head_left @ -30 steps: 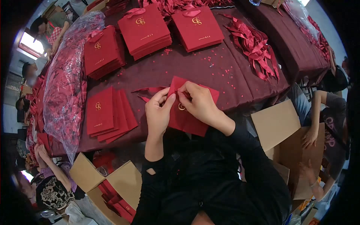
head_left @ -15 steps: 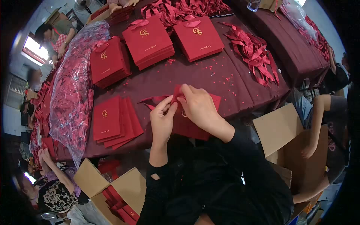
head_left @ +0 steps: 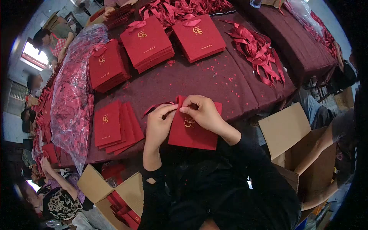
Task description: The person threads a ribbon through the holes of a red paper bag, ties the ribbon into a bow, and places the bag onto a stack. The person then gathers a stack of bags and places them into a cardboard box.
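Observation:
A red paper gift bag [head_left: 193,137] with a gold monogram lies at the table's near edge, between my hands. My left hand [head_left: 158,122] is closed, thumb and forefinger pinched at the bag's upper left edge. A dark red ribbon [head_left: 152,109] trails out to the left behind those fingers. At the top of the bag my right hand [head_left: 203,114] is also closed, its thumb and forefinger pinching the upper edge. The exact spot where ribbon and bag meet is hidden by the fingers. Left of my hands lies a fanned stack of flat red bags [head_left: 108,126].
Bag stacks with ribbon handles [head_left: 147,44] stand across the table. Loose ribbons [head_left: 257,53] lie at right, a plastic-wrapped heap [head_left: 73,96] at left. Open cartons [head_left: 285,130] flank me. Another person's arm [head_left: 316,153] reaches into the right one; other people work at left.
The bag has come closer to me and more of its front shows. My right hand has moved lower, and both hands now pinch close together at its top. The person at right has reached into the carton.

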Motion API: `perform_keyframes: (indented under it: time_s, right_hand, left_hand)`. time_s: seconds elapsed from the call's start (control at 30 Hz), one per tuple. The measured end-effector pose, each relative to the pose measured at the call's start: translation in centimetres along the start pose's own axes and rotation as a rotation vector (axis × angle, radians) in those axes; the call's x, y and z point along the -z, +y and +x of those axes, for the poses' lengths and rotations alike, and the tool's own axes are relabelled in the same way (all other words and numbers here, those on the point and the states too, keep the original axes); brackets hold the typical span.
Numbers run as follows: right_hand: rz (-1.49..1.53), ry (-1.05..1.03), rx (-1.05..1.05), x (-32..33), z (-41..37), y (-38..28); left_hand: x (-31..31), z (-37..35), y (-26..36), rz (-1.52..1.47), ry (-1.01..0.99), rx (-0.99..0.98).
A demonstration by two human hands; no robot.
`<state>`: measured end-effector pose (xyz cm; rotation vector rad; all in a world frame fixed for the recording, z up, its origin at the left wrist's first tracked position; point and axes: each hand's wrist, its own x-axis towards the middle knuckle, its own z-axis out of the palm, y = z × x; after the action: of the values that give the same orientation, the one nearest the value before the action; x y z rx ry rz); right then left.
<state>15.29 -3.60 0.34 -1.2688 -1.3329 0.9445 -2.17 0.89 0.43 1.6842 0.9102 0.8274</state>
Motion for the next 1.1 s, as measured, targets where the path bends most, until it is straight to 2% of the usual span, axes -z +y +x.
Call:
perform_keyframes:
  time_s: [0.03, 0.07, 0.13, 0.2, 0.3, 0.4, 0.53, 0.6, 0.83, 0.9, 0.93, 0.97, 1.0, 1.03, 1.1]
  right_hand:
    - [-0.124, 0.011, 0.074, 0.0, 0.0, 0.1]
    - [-0.248, 0.021, 0.146, -0.1, -0.1, 0.2]
    - [-0.314, 0.015, 0.161, -0.3, 0.0, 0.3]
    - [-0.396, -0.014, 0.151, -0.2, 0.1, -0.1]
    - [-0.354, -0.034, 0.188, 0.2, 0.2, 0.5]
    - [-0.254, -0.116, 0.106, 0.9, 0.5, 0.5]
    - [-0.245, -0.224, 0.109, 1.9, 1.1, 0.2]
    - [-0.143, -0.309, 0.018, 2.0, 1.3, 0.3]
    - [-0.192, -0.371, 0.048, 2.2, 1.6, 0.1]
    - [-0.263, -0.327, 0.104, 2.0, 1.5, 0.7]
    - [-0.256, -0.323, 0.106, 2.0, 1.4, 0.7]
    - [-0.304, -0.308, 0.169, 2.0, 1.5, 0.7]
    - [-0.353, -0.295, 0.230, 1.8, 1.5, 0.7]
    - [-0.349, -0.296, 0.232, 1.7, 1.4, 0.7]
    - [-0.385, -0.274, 0.226, 1.4, 1.4, 0.7]
  left_hand:
    - [-0.1, 0.1, 0.1, 0.168, 0.032, -0.075]
    - [-0.1, 0.3, 0.1, 0.167, 0.033, -0.065]
    - [0.0, 0.6, 0.2, 0.506, -0.001, -0.191]
    - [0.1, 0.6, 0.6, 0.508, -0.018, -0.170]
    - [0.3, 0.9, 0.1, 0.670, 0.039, -0.295]
    - [0.4, 1.1, 0.0, 0.595, 0.045, -0.247]
    - [0.8, 1.2, -0.1, 0.509, 0.047, -0.175]
    - [0.8, 1.3, -0.1, 0.497, 0.053, -0.184]
    - [1.6, 1.4, -0.4, 0.476, 0.068, -0.203]
    - [2.8, 1.1, -0.2, 0.277, 0.266, 0.119]
    - [4.0, 1.1, -0.1, 0.282, 0.352, 0.174]
    - [4.6, 1.2, -0.3, 0.291, 0.350, 0.169]
    - [5.1, 1.3, -0.8, 0.456, 0.376, 0.057]
    - [5.3, 1.3, -0.8, 0.617, 0.401, -0.051]
    - [5.3, 2.1, -0.7, 0.676, 0.440, -0.088]
